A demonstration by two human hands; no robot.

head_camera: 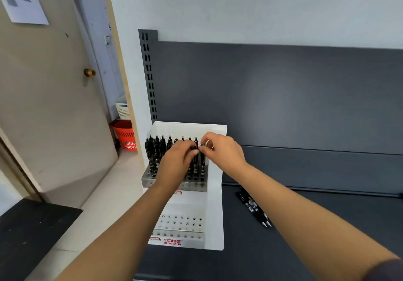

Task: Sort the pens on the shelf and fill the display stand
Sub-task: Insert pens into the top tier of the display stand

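Black plastic pens point(153, 152) stand upright, tips down, in the clear holed upper tier of a white plastic display stand point(214, 193). They are packed closely at its left end and set more thinly toward the right. The stand sits at the left end of a dark grey metal shelf point(359, 206), against the grey back panel point(283, 95).

Both hands reach to the tops of the pens near the right end of the row. The left hand point(177, 158) has its fingers curled, with thumb and forefinger closed on a pen top. The right hand point(222, 149) pinches a pen top between thumb and forefinger, its other fingers bent loosely above. The fingertips of the two hands almost touch, and I cannot tell whether they hold the same pen.

The stand's lower white tier point(181, 221) shows rows of round holes above a red printed label. A few loose black pens point(253, 208) lie flat together on the shelf just right of the stand, tips toward the person. An orange plastic basket point(125, 135) stands on the floor behind the stand's left side, beside a beige door point(54, 106).
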